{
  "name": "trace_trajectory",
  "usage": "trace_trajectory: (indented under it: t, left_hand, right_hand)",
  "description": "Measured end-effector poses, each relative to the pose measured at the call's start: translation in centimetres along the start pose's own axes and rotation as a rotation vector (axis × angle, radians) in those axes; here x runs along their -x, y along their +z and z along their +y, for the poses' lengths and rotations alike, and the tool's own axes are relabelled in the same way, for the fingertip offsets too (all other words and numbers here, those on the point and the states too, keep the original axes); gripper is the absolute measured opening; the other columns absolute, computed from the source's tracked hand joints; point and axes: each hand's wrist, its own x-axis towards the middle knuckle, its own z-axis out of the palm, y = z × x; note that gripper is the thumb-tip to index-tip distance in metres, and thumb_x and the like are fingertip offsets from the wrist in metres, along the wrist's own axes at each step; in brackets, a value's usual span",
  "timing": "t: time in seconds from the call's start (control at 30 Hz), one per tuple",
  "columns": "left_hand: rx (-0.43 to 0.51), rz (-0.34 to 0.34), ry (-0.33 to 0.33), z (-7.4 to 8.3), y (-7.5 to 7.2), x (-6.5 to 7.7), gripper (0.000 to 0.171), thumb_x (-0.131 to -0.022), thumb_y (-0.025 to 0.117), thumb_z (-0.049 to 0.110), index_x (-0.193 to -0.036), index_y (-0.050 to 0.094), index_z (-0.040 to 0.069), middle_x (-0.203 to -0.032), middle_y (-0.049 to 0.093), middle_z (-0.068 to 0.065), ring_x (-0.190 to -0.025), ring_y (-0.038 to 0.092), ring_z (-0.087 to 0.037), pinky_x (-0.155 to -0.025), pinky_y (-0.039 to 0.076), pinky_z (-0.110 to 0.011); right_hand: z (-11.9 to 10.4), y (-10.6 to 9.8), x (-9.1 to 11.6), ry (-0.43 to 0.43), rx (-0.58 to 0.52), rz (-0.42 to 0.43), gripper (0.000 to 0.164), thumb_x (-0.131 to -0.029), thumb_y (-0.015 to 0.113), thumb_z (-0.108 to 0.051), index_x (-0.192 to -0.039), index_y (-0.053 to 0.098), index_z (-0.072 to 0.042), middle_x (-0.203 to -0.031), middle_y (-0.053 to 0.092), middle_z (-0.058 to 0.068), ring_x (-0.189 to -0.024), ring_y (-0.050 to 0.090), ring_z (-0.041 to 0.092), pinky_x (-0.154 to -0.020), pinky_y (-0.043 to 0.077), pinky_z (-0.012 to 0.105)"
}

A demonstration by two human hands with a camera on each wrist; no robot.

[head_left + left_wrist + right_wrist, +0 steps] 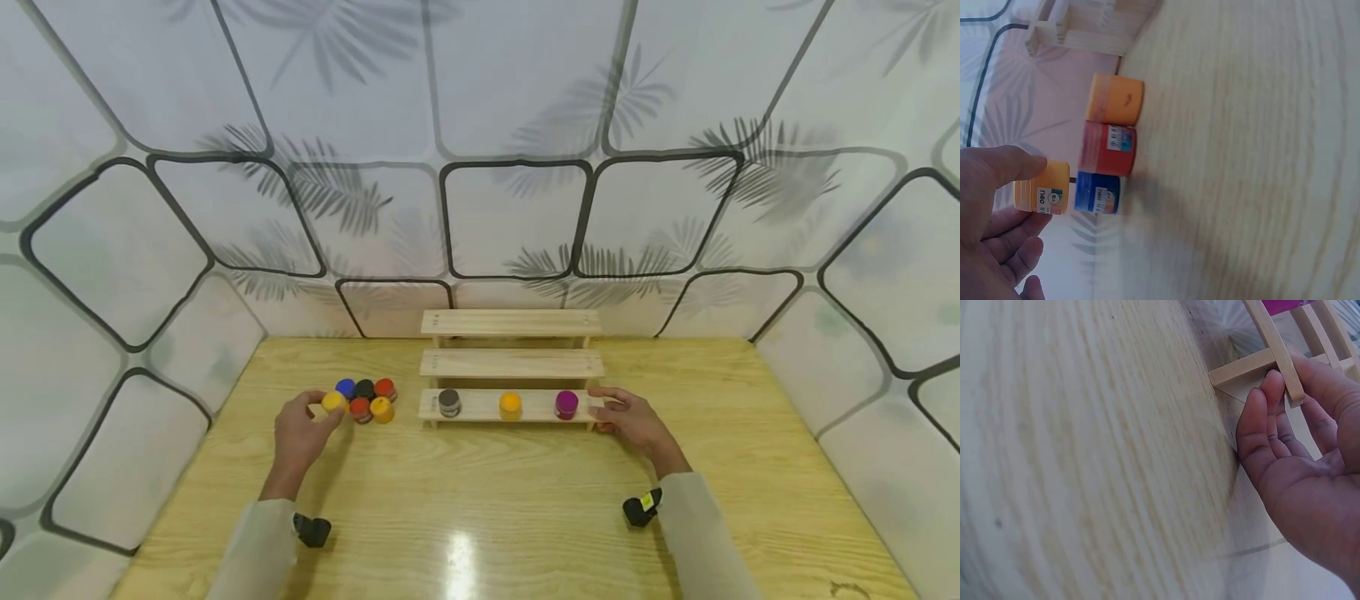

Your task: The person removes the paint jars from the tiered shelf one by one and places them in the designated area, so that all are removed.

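Observation:
My left hand pinches a small yellow-orange paint jar between thumb and fingers, raised off the table beside a cluster of similar jars. That cluster has a blue jar, a black jar, two red jars and another yellow-orange jar. A three-step wooden rack stands in the middle. On its lowest step are a dark grey jar, an orange jar and a purple jar, spaced apart. My right hand grips the right end of that step, fingers curled underneath.
The rack's middle step and top step rise toward the back wall, which has a leaf pattern. Side walls flank the wood-grain table. A small black camera sits at each wrist.

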Motion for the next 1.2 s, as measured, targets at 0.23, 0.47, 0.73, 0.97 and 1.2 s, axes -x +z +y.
trace_trajectory:
  t: [0.23,0.47,0.73,0.97,1.2]
  left_hand:
    - [-0.019,0.022,-0.003,-0.6,0.5,-0.3,0.041,-0.086,0.067,0.021,-0.116,0.059,-0.005,-0.111,0.059,-0.025,-0.094,0.052,-0.034,-0.071,0.038,-0.036]
    - [-0.028,0.003,-0.027,-1.3,1.0,-0.8,0.043,-0.085,0.067,0.02,-0.117,0.058,-0.007,-0.116,0.058,-0.028,-0.097,0.053,-0.037,-0.077,0.042,-0.044]
    - [-0.061,0.022,0.005,-2.3,1.8,-1.3,0.039,-0.084,0.069,0.017,-0.112,0.06,-0.008,-0.111,0.062,-0.029,-0.086,0.057,-0.035,-0.073,0.045,-0.04]
    - [-0.045,-0.011,-0.002,-2.2,2.1,-1.5,0.039,-0.084,0.068,0.016,-0.112,0.059,-0.01,-0.114,0.061,-0.03,-0.106,0.056,-0.043,-0.09,0.043,-0.053]
    - [-0.051,-0.032,-0.019,-2.1,2.4,-1.6,0.039,-0.085,0.068,0.018,-0.113,0.059,-0.008,-0.115,0.061,-0.029,-0.106,0.057,-0.042,-0.089,0.044,-0.052]
  right_hand:
    - [-0.2,0.0,0.2,-0.008,-0.007,-0.016,0.054,-0.091,0.063,-0.014,-0.137,0.043,0.005,-0.076,0.061,-0.01,-0.075,0.061,0.006,-0.072,0.053,0.023]
    - [-0.3,0.0,0.1,-0.003,0.004,-0.016,0.053,-0.091,0.063,-0.014,-0.137,0.043,0.005,-0.076,0.061,-0.01,-0.074,0.061,0.006,-0.072,0.054,0.023]
    - [0.1,-0.1,-0.2,0.008,0.015,-0.006,0.053,-0.09,0.065,-0.018,-0.136,0.046,0.002,-0.076,0.061,-0.01,-0.075,0.061,0.007,-0.073,0.054,0.024]
    - [0.1,-0.1,-0.1,0.012,0.007,-0.012,0.052,-0.09,0.065,-0.018,-0.136,0.046,0.001,-0.076,0.061,-0.01,-0.075,0.061,0.007,-0.074,0.054,0.024]
    - [0.1,-0.1,-0.1,0.014,-0.013,-0.022,0.051,-0.09,0.065,-0.017,-0.134,0.047,0.0,-0.077,0.062,-0.01,-0.075,0.061,0.007,-0.074,0.054,0.024]
